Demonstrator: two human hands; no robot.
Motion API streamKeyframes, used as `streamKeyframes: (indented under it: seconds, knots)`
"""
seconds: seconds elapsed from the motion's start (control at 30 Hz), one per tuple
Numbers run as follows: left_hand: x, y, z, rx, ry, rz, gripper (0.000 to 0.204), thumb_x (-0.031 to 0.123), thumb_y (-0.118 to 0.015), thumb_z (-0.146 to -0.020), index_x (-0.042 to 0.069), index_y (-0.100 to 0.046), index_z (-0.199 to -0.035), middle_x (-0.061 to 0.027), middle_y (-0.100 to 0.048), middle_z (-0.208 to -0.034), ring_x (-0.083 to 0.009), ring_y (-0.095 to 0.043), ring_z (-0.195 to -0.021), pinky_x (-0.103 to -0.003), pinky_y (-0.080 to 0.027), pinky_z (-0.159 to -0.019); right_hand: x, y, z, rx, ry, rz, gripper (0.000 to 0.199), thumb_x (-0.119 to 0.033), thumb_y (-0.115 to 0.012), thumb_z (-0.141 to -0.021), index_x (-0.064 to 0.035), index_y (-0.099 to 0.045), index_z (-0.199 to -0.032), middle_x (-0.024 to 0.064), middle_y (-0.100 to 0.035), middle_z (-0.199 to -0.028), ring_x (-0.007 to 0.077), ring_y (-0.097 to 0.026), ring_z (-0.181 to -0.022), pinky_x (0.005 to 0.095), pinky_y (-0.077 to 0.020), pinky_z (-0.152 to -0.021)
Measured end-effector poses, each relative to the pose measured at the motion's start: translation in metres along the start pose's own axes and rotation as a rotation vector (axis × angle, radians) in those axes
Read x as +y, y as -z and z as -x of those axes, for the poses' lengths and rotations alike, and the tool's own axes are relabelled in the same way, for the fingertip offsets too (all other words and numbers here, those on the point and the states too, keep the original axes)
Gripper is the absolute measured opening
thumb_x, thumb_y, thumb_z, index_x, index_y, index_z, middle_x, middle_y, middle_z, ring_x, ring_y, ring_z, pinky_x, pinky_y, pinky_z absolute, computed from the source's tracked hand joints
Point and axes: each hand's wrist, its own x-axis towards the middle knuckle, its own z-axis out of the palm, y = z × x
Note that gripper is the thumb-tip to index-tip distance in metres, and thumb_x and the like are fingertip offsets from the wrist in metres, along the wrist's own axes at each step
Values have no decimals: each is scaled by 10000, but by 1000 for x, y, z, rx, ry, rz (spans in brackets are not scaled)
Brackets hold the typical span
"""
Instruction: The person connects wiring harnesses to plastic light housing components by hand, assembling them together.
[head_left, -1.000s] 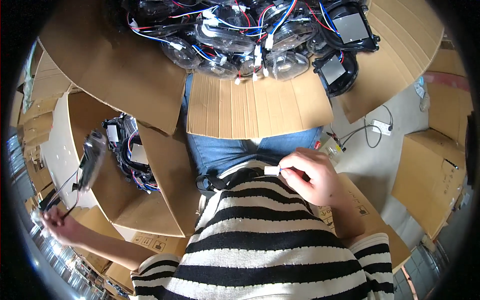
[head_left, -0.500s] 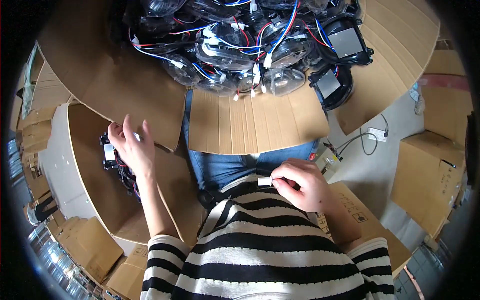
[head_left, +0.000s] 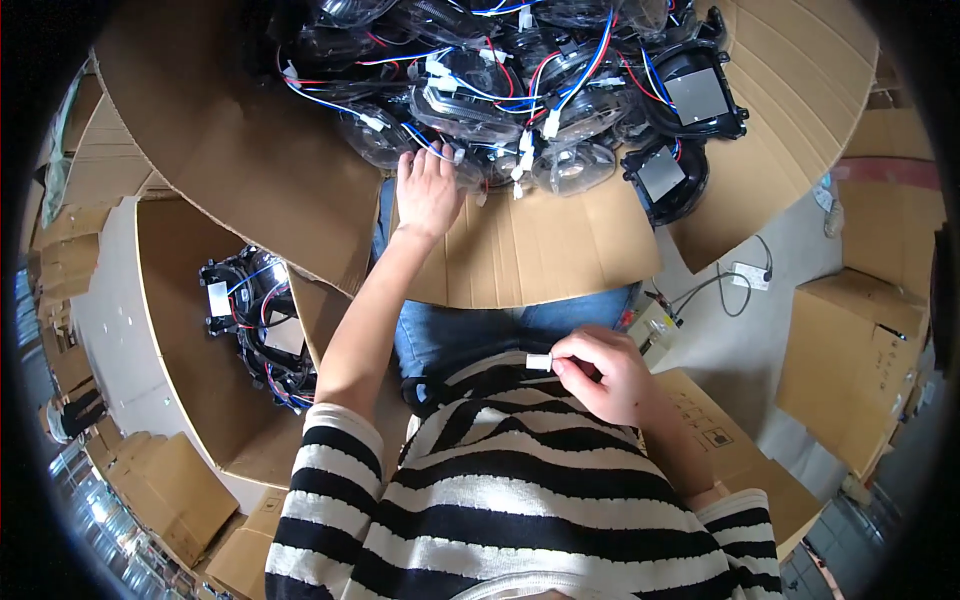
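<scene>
My left hand [head_left: 430, 197] reaches into the big cardboard box in front of me. Its fingers are stretched forward over the near edge of a heap of black lamp units with clear covers [head_left: 465, 112]. The fingertips touch or lie just above a unit at the heap's front left; contact is hard to tell. Near my waist, my right hand [head_left: 602, 378] is closed in a pinch on a small white rectangular piece [head_left: 538, 361], which sticks out to the left. Red, blue and white wires with white connectors [head_left: 526, 150] lie across the heap.
Two black units with grey square panels [head_left: 697, 96] rest at the heap's right, over a box flap [head_left: 530, 250]. A second carton [head_left: 165, 330] at lower left holds more units [head_left: 262, 325]. On the floor at right are a power strip [head_left: 750, 276] and closed cartons [head_left: 850, 360].
My left hand has moved from above the left carton, up and right to the heap's front edge. The right hand keeps its pinch on the white piece, nearly still.
</scene>
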Motion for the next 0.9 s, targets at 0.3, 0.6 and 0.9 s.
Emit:
streamKeyframes:
  seconds: [0.3, 0.6, 0.9]
  knots:
    - [21, 6, 81, -219, -320, 283, 160, 118, -478, -688, 40, -556, -804, -110, -526, -879, -225, -480, -907, -342, -401, -765, 2, 0, -8, -39, -19, 5, 70, -14, -548, -689, -11, -503, -743, 109, -534, -659, 261, -531, -605, 320, -420, -548]
    - [17, 3, 73, -103, 34, 222, 369, 180, -579, -662, -2, -489, -970, -137, -498, -1021, -278, -462, -970, -395, -336, -863, 7, 1, -5, 23, -4, -34, 47, -2, -541, -697, -3, -513, -734, 93, -516, -636, 217, -495, -546, 287, -385, -500]
    - [10, -16, 25, -126, 633, 454, 600, 315, -626, -659, -3, -381, -1104, -177, -402, -1143, -320, -440, -1004, -423, -363, -809, 2, 2, -9, 6, 12, -27, 46, -2, -542, -700, -3, -511, -735, 95, -515, -638, 215, -491, -546, 292, -385, -500]
